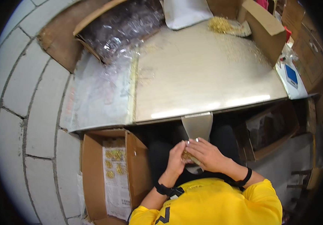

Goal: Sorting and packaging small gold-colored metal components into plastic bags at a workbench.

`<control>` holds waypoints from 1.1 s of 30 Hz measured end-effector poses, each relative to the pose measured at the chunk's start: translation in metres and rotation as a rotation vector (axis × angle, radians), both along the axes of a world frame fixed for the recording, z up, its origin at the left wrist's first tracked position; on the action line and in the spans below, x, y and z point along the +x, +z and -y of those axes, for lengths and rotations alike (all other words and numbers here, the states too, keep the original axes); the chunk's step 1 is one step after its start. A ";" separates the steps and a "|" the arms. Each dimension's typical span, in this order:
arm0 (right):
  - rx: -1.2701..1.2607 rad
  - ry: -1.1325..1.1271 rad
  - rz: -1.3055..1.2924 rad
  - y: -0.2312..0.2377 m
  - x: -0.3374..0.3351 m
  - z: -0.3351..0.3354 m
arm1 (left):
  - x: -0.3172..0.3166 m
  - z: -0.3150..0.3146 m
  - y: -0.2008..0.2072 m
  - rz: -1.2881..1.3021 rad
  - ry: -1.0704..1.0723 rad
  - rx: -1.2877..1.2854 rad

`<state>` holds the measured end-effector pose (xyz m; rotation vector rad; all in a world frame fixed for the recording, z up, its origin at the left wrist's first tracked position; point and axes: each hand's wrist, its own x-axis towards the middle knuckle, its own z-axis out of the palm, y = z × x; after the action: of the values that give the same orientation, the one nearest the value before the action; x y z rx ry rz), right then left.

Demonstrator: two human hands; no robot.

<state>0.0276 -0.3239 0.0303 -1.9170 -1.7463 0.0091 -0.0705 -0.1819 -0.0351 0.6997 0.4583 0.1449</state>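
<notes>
In front of my yellow shirt, my left hand [175, 159] and my right hand [207, 154] come together over my lap. Between them is a small clear packet [186, 156] of tiny gold-coloured pieces. The fingers of my left hand curl round its left side, and my right hand lies over its top and right, hiding much of it. Just beyond my fingertips a pale flat tapering panel [198, 125] juts out from the table's front edge.
On the pale tabletop [202, 71] lies a heap of gold pieces [221, 25] at the back right. A carton of clear plastic bags [120, 28] stands back left. Left of me, an open cardboard box [88, 180] holds several gold packets [111, 165]. A blue-and-white device [291, 75] lies far right.
</notes>
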 end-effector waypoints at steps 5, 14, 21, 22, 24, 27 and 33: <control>0.029 -0.013 -0.030 0.035 0.016 0.008 | -0.056 0.033 -0.020 -0.251 0.008 0.057; -0.316 -0.181 -0.055 -0.035 0.143 -0.137 | -0.236 0.131 -0.037 -0.373 -0.242 -0.015; -0.518 -0.148 -0.062 -0.064 0.144 -0.191 | -0.291 0.184 -0.007 -0.400 -0.156 -0.272; -0.549 -0.121 -0.041 -0.056 0.135 -0.188 | -0.284 0.181 0.003 -0.380 -0.122 -0.291; -0.609 -0.067 0.001 -0.036 0.112 -0.174 | -0.281 0.176 0.007 -0.382 -0.140 -0.191; -0.650 0.128 0.060 -0.008 0.064 -0.137 | -0.289 0.170 0.005 -0.419 -0.209 -0.020; -0.192 -0.050 -0.509 0.014 0.142 -0.103 | -0.358 0.189 -0.025 -0.413 -0.088 -0.340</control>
<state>0.1698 -0.2207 0.0445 -1.8753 -1.3904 0.6121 -0.4284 -0.3709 -0.0605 0.4106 0.8236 -0.1627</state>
